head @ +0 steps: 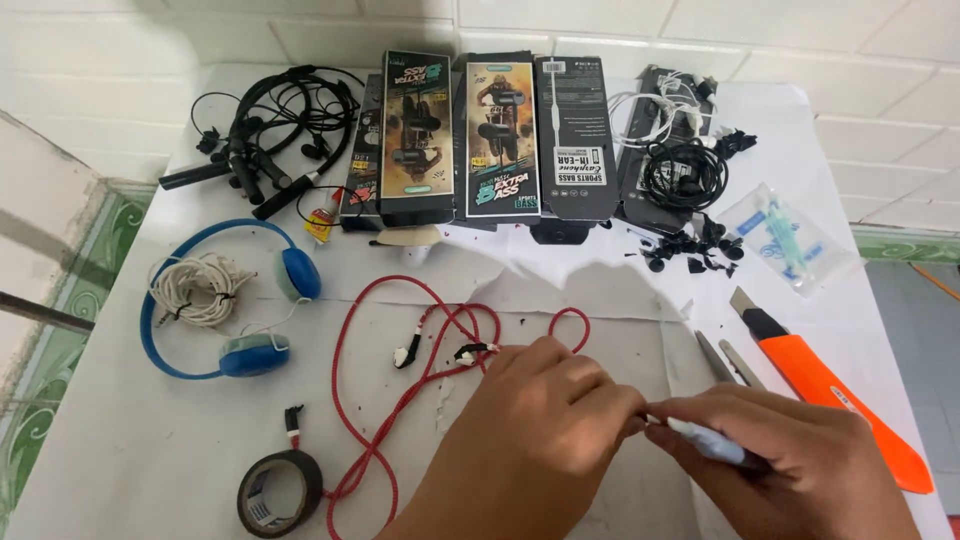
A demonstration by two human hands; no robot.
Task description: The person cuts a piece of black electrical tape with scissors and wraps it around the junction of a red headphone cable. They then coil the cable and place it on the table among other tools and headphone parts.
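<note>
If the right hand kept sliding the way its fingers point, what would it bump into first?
The right hand points leftward, and its fingertips already meet the left hand around a small pale piece. Past that, probably the red cable, then the black tape roll, though depth is hard to judge.

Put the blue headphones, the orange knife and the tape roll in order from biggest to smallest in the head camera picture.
1. Blue headphones
2. Orange knife, about as long, but much thinner
3. Tape roll
The tape roll lies nearer the camera, yet looks smallest.

wall: white tiles (800, 30) | table: white cover (120, 440) | floor: possibly grey, right (925, 310)
</note>
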